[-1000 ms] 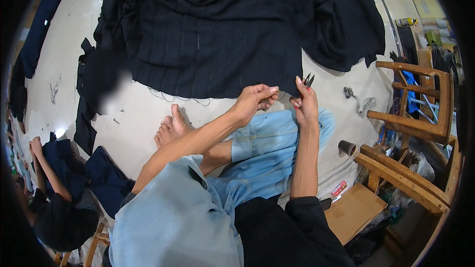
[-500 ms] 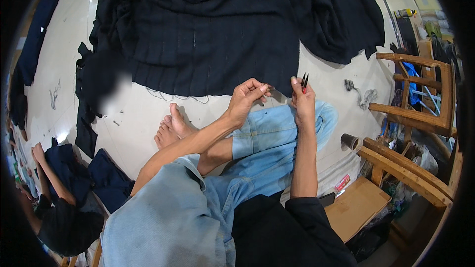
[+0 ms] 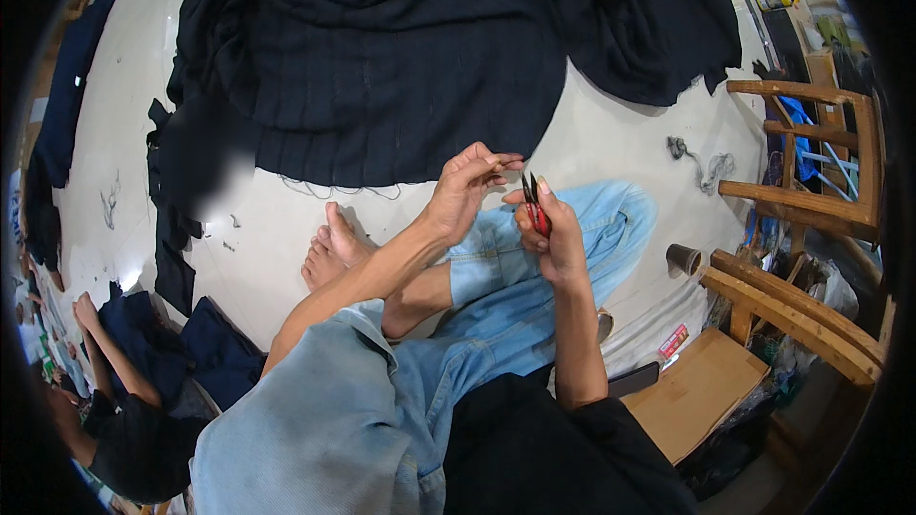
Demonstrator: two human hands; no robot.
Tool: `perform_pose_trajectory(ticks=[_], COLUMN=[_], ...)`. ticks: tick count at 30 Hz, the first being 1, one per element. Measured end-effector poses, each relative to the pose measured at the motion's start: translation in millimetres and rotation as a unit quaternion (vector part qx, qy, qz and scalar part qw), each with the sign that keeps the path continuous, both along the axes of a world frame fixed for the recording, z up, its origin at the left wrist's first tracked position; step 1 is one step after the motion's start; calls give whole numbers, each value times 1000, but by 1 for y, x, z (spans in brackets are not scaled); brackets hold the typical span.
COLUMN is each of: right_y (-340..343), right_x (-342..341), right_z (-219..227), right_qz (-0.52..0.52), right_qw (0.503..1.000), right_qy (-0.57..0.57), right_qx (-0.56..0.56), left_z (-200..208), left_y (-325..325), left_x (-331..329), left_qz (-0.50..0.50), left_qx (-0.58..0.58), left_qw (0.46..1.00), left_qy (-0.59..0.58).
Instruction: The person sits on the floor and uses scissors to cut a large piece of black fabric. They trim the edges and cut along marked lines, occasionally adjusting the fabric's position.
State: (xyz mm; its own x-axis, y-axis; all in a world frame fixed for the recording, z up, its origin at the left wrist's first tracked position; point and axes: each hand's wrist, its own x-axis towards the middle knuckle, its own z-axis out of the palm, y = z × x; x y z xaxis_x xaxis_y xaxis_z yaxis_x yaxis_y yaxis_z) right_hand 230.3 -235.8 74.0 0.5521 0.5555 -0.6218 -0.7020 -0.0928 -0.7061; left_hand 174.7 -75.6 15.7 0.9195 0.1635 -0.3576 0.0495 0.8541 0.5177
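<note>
A large dark cloth lies spread in folds over the floor in front of me, with loose threads along its near edge. By that edge my left hand is closed in a pinch; whatever sits between its fingertips is too small to make out. My right hand grips thread snips with red handles, their dark pointed blades upward. The blade tips stand just right of my left fingertips, apart from the cloth. My bent legs in light blue jeans lie beneath both hands.
Wooden stools stand at the right, with a cup beside them and flattened cardboard nearer me. Tangled thread lies on the floor. At the lower left another person sits by dark cloth.
My right hand has let go of the cloth's corner and come left and nearer me, swinging the snips up beside my left fingertips. The cloth's right edge has slipped away from the hand.
</note>
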Motion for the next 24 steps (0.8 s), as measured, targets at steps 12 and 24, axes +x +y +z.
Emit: perform_pose_trajectory(ticks=[12, 24], right_y=[16, 10], right_x=[3, 2], right_z=[-8, 1], right_qz=[-65, -43], right_qw=[996, 994], right_qy=[-56, -63], right_qx=[-11, -73], left_z=[13, 7], left_y=[-3, -9], left_x=[1, 1], left_qz=[9, -22], left_qx=[-74, -17], left_qw=[997, 1000], left_qy=[-28, -9])
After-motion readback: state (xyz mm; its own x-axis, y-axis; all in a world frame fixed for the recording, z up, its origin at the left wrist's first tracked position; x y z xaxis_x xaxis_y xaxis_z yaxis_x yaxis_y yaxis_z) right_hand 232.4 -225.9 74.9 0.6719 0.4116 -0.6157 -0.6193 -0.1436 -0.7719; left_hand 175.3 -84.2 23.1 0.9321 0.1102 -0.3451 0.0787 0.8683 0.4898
